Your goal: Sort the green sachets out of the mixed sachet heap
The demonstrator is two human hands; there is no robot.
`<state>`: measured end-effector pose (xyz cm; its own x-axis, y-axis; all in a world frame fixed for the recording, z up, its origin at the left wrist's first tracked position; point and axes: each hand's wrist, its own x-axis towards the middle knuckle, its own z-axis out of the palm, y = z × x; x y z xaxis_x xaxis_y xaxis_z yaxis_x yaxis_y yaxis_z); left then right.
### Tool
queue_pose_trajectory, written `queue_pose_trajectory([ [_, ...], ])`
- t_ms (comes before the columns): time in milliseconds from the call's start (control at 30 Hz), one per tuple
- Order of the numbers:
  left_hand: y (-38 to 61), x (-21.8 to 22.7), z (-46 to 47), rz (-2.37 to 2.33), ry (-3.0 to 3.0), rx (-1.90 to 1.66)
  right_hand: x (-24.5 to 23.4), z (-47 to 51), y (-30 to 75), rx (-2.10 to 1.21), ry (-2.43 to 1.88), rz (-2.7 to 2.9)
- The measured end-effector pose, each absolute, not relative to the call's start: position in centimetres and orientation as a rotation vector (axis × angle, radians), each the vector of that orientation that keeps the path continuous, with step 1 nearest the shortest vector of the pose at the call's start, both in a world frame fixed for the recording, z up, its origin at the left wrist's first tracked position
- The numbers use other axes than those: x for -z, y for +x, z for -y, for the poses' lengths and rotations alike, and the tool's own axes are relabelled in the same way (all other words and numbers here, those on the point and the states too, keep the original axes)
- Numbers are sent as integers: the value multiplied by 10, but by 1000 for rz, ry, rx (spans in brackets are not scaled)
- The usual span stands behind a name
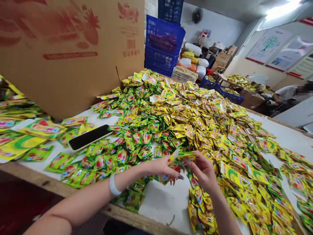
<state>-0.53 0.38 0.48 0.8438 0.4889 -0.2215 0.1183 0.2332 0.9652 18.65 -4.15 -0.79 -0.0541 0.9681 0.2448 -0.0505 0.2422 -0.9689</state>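
My left hand (168,168), with a pale band on its wrist, is closed around a yellow and green printed packet (182,156) above the table. From the other side, my right hand (202,169) pinches the same packet between thumb and fingers. My hands partly cover it, so I cannot tell whether it is a pouch or a small carton. Green sachets (122,155) lie heaped to the left of my hands. Yellow sachets (205,137) are piled beyond and to the right, with larger yellow printed packets (231,173) among them.
A black-screened phone (90,137) lies among the green sachets. At the left stands a large cardboard box (73,65), and flat printed packs (22,143) lie in front of it. Behind the table are stacked blue crates (162,45). Another person's arm (281,98) shows at far right.
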Motion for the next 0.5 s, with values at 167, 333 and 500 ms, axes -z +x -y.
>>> queue_pose_trajectory([
  [167, -5, 4, -7, -562, 1401, -251, 20, 38, 201, -1347, -1065, 1315],
  [333, -2, 9, -7, -509, 1359, -146, 31, 36, 200, -1252, -995, 1353],
  [500, -1, 7, -7, -532, 1355, -173, 30, 41, 197, -930, -1110, 1621],
])
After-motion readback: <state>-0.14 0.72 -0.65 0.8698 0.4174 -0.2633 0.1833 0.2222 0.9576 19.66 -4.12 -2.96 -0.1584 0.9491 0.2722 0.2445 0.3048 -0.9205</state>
